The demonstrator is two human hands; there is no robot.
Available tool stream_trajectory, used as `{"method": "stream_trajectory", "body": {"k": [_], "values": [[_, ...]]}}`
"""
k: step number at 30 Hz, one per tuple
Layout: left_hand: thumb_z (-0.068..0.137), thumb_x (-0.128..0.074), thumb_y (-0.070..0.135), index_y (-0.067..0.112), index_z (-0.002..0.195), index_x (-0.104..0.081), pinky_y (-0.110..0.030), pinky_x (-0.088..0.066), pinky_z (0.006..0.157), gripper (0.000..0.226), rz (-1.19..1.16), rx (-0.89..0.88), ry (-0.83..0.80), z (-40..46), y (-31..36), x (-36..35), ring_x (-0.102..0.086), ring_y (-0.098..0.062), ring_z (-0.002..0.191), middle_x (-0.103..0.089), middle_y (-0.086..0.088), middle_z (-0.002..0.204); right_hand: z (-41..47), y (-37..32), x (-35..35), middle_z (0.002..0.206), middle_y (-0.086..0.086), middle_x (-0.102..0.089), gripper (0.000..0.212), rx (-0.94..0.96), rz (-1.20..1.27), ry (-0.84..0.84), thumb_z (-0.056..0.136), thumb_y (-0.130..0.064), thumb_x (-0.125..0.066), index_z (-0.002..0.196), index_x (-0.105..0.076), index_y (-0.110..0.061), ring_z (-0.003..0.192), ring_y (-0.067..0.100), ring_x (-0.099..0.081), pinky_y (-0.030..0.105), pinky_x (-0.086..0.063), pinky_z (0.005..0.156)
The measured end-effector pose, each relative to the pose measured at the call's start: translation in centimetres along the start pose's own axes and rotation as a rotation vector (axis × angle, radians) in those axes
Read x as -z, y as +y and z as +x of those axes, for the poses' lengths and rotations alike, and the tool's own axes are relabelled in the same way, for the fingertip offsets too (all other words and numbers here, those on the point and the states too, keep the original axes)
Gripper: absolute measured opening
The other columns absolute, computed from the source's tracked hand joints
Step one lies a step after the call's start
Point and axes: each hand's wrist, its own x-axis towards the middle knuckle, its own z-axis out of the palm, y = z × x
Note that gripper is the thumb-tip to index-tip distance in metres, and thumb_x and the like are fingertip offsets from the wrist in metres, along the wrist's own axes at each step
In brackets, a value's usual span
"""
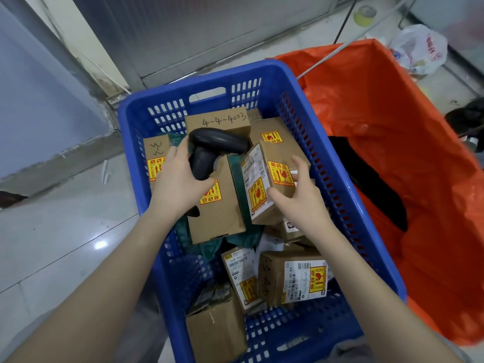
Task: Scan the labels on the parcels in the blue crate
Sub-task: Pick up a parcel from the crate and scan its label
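Note:
The blue crate (pixel 264 72) stands on the floor and holds several brown cardboard parcels with yellow-and-red fragile stickers. My left hand (pixel 178 182) grips the handle of a black barcode scanner (pixel 212 150) over the middle parcels, its head aimed to the right. My right hand (pixel 301 197) holds a small tilted parcel (pixel 272 176) by its right side; the parcel's white shipping label (pixel 252 163) faces the scanner. One parcel at the back (pixel 217 121) has "4-4-4003" written on it. More labelled parcels (pixel 293 279) lie at the near end.
An orange plastic-lined bin (pixel 419 153) with dark items inside stands right beside the crate. A white plastic bag (pixel 419 48) and a roll of tape (pixel 365 14) lie on the floor behind it. Grey tiled floor extends to the left, a wall behind.

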Motion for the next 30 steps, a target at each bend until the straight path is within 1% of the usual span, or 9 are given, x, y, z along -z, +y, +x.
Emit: {"method": "stream_trajectory", "body": {"k": [4, 9, 12, 15, 18, 21, 25, 27, 30], "values": [[0.075, -0.072, 0.019, 0.013, 0.112, -0.058, -0.019, -0.034, 0.062, 0.04, -0.12, 0.025, -0.012, -0.7, 2.0, 1.4, -0.046, -0.018, 0.093, -0.049, -0.005, 0.103, -0.8, -0.7, 2.0, 0.137, -0.002, -0.048, 0.079, -0.012, 0.09, 0.047, 0.081, -0.035, -0.063, 0.144, -0.015, -0.039, 0.115, 0.023, -0.057, 0.046, -0.052, 0.091], [0.074, -0.076, 0.029, 0.029, 0.099, -0.057, -0.023, -0.046, 0.067, 0.031, -0.378, 0.005, -0.088, -2.2, 4.0, 2.9, -0.059, -0.007, 0.088, -0.062, 0.011, 0.093, -1.8, -0.8, 4.1, 0.125, 0.001, -0.048, 0.075, -0.04, 0.279, 0.116, 0.082, -0.027, -0.067, 0.141, -0.021, -0.036, 0.093, 0.003, -0.054, 0.022, -0.045, 0.07], [0.073, -0.076, 0.035, 0.041, 0.091, -0.053, -0.015, -0.044, 0.065, 0.03, -0.431, 0.001, -0.107, -3.1, 4.9, 3.3, -0.059, 0.004, 0.083, -0.061, 0.021, 0.09, -2.1, -0.5, 4.8, 0.122, 0.003, -0.058, 0.071, -0.096, 0.364, 0.165, 0.078, -0.032, -0.068, 0.136, -0.028, -0.038, 0.102, 0.02, -0.062, 0.043, -0.054, 0.084], [0.076, -0.075, 0.026, 0.037, 0.09, -0.052, -0.008, -0.051, 0.063, 0.03, -0.537, 0.042, -0.134, -3.2, 5.3, 3.2, -0.068, 0.004, 0.069, -0.067, 0.015, 0.083, -2.1, -0.2, 5.6, 0.113, 0.003, -0.066, 0.064, -0.136, 0.436, 0.187, 0.081, -0.027, -0.067, 0.135, -0.032, -0.033, 0.102, 0.023, -0.065, 0.044, -0.052, 0.089], [0.078, -0.073, 0.018, 0.031, 0.092, -0.052, -0.017, -0.056, 0.057, 0.028, -0.66, 0.131, -0.192, -2.5, 5.3, 2.8, -0.07, -0.006, 0.056, -0.069, 0.003, 0.079, -1.9, -0.1, 6.3, 0.109, 0.002, -0.065, 0.061, -0.175, 0.527, 0.179, 0.083, -0.021, -0.066, 0.135, -0.036, -0.029, 0.095, 0.022, -0.068, 0.039, -0.055, 0.082], [0.078, -0.074, 0.019, 0.019, 0.092, -0.057, -0.022, -0.056, 0.053, 0.022, -0.698, 0.183, -0.246, -1.8, 4.9, 2.3, -0.065, -0.008, 0.05, -0.068, 0.002, 0.062, -1.6, 0.1, 6.1, 0.11, 0.003, -0.063, 0.064, -0.235, 0.635, 0.13, 0.083, -0.013, -0.065, 0.139, -0.035, -0.023, 0.1, 0.026, -0.068, 0.047, -0.054, 0.09], [0.077, -0.075, 0.021, 0.012, 0.096, -0.066, -0.027, -0.059, 0.064, 0.023, -0.756, 0.234, -0.316, -1.3, 4.9, 1.0, -0.068, -0.01, 0.058, -0.072, -0.001, 0.072, -1.1, 0.1, 5.3, 0.122, 0.015, -0.061, 0.065, -0.279, 0.747, 0.011, 0.083, -0.001, -0.062, 0.14, -0.035, -0.015, 0.104, 0.029, -0.067, 0.045, -0.054, 0.09], [0.078, -0.074, 0.018, 0.015, 0.103, -0.068, -0.032, -0.058, 0.077, 0.026, -0.801, 0.24, -0.349, -1.1, 5.1, 0.2, -0.073, -0.014, 0.077, -0.076, 0.001, 0.097, -1.0, 0.0, 4.9, 0.116, 0.013, -0.066, 0.054, -0.272, 0.751, -0.057, 0.082, 0.003, -0.061, 0.131, -0.045, -0.014, 0.098, 0.026, -0.069, 0.039, -0.057, 0.084], [0.076, -0.075, 0.016, 0.015, 0.109, -0.066, -0.033, -0.055, 0.085, 0.034, -0.853, 0.253, -0.353, -1.0, 5.3, -0.4, -0.07, -0.019, 0.098, -0.075, 0.001, 0.105, -0.8, -0.2, 4.2, 0.102, 0.005, -0.07, 0.052, -0.264, 0.756, -0.103, 0.079, 0.006, -0.062, 0.124, -0.047, -0.017, 0.095, 0.024, -0.07, 0.044, -0.056, 0.087]]}}
